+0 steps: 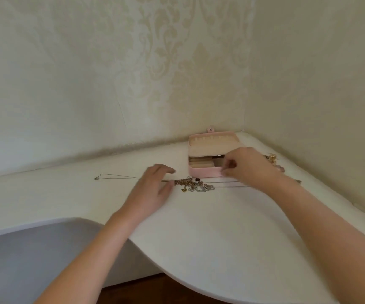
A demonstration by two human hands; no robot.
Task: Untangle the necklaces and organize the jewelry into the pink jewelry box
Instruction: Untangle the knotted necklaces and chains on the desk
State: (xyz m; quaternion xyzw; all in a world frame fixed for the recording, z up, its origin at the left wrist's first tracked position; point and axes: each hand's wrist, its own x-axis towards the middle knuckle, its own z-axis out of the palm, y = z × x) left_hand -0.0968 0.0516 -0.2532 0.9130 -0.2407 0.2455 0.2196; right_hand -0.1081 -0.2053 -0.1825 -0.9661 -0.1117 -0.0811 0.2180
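The pink jewelry box (205, 172) stands open at the far corner of the tabletop (199, 227), lid (212, 144) tipped back toward the wall; the tangle of necklaces (191, 184) lies just in front of it, between the two hands. The left hand (153, 189) is at the tangle's left edge, fingers extended and relaxed, thumb close to the knot; it grips nothing visible. The right hand (250, 166) is at the box's front right corner, fingers curled with the tips drawn together; whether a chain is pinched there cannot be told.

Step in hand, as judged: separation of one necklace from the knot. Recommended procedure: the left hand pins the knot flat against the tabletop; the right hand draws a single strand outward, slowly and along the surface; a strand that resists is slackened, not pulled, since tension is likely to tighten the knot and fine links may kink; clasps and pendants are fed back through loops first.

Count: one box; two hands; one tangle, the number of necklaces in it not countable; one thin silver chain (115, 177) stretched out beyond the left hand; two fine strands (230, 182) running right from the tangle toward the right wrist; one further cluster of gold pieces (272, 158) past the right hand, near the wall.
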